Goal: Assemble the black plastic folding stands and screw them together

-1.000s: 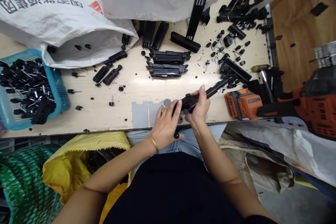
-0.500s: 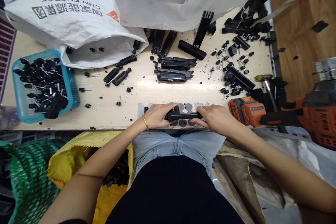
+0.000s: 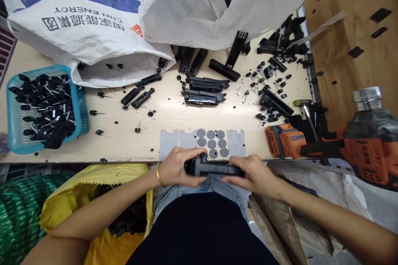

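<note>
Between my two hands, just off the bench's near edge and above my lap, is a long black plastic part (image 3: 214, 169) lying crosswise. My left hand (image 3: 178, 167) wraps round its left end, thumb on the far side and fingers on the near side. At the other end my right hand (image 3: 253, 176) grips it between thumb and fingers. Beyond it on the bench are grey patches (image 3: 169, 143) and several grey round discs (image 3: 212, 144). Farther back, folded black plastic assemblies (image 3: 205, 98) lie in a row.
A blue basket (image 3: 82, 109) of black-headed screws stands at left, loose screws beside it. White woven sacks (image 3: 81, 45) fill the back. On the right lie an orange cordless power tool (image 3: 370, 145), a hammer (image 3: 307, 116) and scattered black parts. A yellow sack (image 3: 62, 198) hangs below the bench.
Both hands have drawn the black part from over the bench toward my body, past the near edge. The grey discs and patches are now uncovered. The camera view has shifted slightly.
</note>
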{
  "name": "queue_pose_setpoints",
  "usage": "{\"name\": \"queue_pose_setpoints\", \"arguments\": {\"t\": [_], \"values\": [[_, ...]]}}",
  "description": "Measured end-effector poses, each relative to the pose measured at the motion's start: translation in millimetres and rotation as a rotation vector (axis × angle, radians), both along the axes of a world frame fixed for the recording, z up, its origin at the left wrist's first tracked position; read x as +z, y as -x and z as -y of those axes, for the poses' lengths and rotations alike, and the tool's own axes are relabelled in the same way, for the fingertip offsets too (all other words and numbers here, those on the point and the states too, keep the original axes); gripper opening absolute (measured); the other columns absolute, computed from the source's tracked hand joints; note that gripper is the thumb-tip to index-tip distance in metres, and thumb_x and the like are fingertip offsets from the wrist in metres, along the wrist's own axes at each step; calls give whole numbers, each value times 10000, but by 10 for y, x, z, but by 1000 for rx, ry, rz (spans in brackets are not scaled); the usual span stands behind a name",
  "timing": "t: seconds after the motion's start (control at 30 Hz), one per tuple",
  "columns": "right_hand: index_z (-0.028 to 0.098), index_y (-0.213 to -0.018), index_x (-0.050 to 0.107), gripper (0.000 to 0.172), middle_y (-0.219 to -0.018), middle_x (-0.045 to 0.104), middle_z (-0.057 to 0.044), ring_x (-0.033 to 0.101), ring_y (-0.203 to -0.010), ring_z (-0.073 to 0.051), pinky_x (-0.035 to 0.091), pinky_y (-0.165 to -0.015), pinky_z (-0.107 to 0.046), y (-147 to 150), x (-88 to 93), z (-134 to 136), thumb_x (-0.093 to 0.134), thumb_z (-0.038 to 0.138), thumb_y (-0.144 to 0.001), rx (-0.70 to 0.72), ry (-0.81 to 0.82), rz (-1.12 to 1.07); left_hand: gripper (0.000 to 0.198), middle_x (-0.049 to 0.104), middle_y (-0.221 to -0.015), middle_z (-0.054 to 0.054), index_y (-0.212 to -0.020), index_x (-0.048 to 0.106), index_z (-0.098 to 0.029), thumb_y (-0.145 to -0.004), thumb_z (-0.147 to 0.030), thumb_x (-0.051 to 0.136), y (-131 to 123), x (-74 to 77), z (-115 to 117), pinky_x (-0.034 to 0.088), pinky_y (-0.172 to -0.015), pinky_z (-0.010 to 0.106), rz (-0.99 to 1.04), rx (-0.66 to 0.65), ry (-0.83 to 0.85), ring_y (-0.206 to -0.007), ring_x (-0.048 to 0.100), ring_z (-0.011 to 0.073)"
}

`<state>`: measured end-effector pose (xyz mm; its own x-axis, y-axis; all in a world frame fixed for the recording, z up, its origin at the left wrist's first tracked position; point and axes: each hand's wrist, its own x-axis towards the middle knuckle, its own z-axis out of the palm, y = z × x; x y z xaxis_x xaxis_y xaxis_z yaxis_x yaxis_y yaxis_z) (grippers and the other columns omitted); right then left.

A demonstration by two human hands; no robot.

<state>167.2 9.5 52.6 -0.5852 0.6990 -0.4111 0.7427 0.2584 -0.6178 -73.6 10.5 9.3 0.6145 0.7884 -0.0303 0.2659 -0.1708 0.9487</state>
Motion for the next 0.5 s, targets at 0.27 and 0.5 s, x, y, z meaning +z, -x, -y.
{"name": "queue_pose_setpoints", "arguments": {"t": [0.27,0.5], "values": [[183,-585,391,586,-527,263,59,260,-495,-68,195,-487,-229,211,-190,457,545,730,-727,-372,346,-452,408,718,-1057,92,-1161,536,-232,-794,-380,634,-203,269,538,587,-816,368,392,420,233,-933,702,239],[282,-1158,427,722,-1156,525,-100,558,-1051,-253,490,-829,-396,653,-426,270,9,755,-809,-776,162,-840,497,695,-1101,145,-1228,523,-206,-863,-543,518,-384,333,352,356,-1096,576,321,556,-133,-1227,543,317]]}}
